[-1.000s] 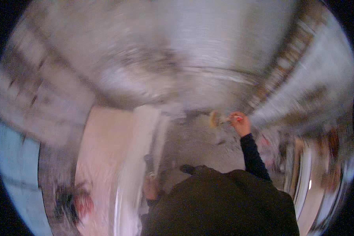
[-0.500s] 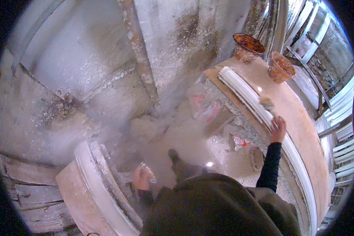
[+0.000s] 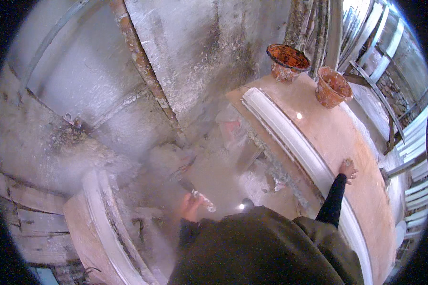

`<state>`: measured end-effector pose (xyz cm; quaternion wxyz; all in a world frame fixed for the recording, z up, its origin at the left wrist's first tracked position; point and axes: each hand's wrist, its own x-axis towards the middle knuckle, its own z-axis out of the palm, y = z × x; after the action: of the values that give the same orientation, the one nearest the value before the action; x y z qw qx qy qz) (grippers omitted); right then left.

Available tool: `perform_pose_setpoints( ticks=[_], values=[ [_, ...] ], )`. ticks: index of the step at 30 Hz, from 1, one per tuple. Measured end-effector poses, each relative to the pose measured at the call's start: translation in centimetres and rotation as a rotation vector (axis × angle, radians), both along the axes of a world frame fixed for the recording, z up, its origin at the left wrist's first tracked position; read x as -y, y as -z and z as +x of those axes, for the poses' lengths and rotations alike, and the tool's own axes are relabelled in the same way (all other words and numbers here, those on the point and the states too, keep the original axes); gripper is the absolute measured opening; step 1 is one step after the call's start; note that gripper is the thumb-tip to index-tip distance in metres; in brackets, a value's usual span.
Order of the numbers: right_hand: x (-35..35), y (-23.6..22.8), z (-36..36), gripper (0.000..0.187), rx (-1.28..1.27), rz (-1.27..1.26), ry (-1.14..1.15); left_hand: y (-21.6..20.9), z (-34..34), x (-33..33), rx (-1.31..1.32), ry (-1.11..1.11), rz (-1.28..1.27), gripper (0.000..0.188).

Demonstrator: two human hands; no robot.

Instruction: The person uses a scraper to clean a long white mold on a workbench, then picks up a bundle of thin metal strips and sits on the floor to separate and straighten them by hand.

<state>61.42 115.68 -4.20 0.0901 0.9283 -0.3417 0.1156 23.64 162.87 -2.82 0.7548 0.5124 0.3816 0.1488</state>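
1. A workshop, seemingly for plasterwork — rough and dusty.
2. A curved tabletop [image 3: 345, 137] carries a long white moulding [image 3: 311, 160] and two orange buckets [image 3: 329, 93] crusted with residue.
3. Behind — stained, pale-spattered walls [image 3: 188, 57]; at right, pale slats [image 3: 416, 138].

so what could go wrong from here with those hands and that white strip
The right sleeve crosses the white moulding strip, so it might scuff the surface. The left hand holds a plaster-crusted tool above the floor; it could slip and drop. The right-hand orange bucket, near the tan board's outer edge, might tip off if bumped.
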Motion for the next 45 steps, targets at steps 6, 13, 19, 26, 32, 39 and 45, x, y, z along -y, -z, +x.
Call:
perform_pose_setpoints(
  ticks=[6,13,19,26,32,39,45],
  values=[
    [-19.5,-0.6,-7.7,0.042,-0.174,1.348,-1.513,2.1,8.1,6.1,0.207,-0.023,-0.23,0.036],
    [-34.1,-2.3,-17.3,0.047,-1.122,1.368,-1.944,-1.9,6.9,6.8,0.005,-0.19,0.017,0.038],
    [-43.6,-2.5,-24.0,0.043,-1.184,0.736,-2.313,9.7,-6.4,2.3,0.055,-0.408,-0.162,0.04],
    [-55.4,4.0,-29.8,0.036,-1.134,1.153,-2.423,10.9,-19.7,-0.5,-0.143,-0.633,0.114,0.029],
    [-63.1,7.0,-32.6,0.03,-1.321,1.048,-2.254,7.1,-22.3,-6.1,-0.275,-0.678,0.349,0.032],
    [-74.0,3.4,-34.2,0.029,-1.11,0.547,-2.479,6.0,-22.7,-9.1,0.182,-1.268,0.029,0.037],
    [-91.6,-3.4,-33.8,0.038,-0.707,0.069,-2.751,7.8,-25.7,-7.3,-0.322,-1.528,0.137,0.037]
  ],
)
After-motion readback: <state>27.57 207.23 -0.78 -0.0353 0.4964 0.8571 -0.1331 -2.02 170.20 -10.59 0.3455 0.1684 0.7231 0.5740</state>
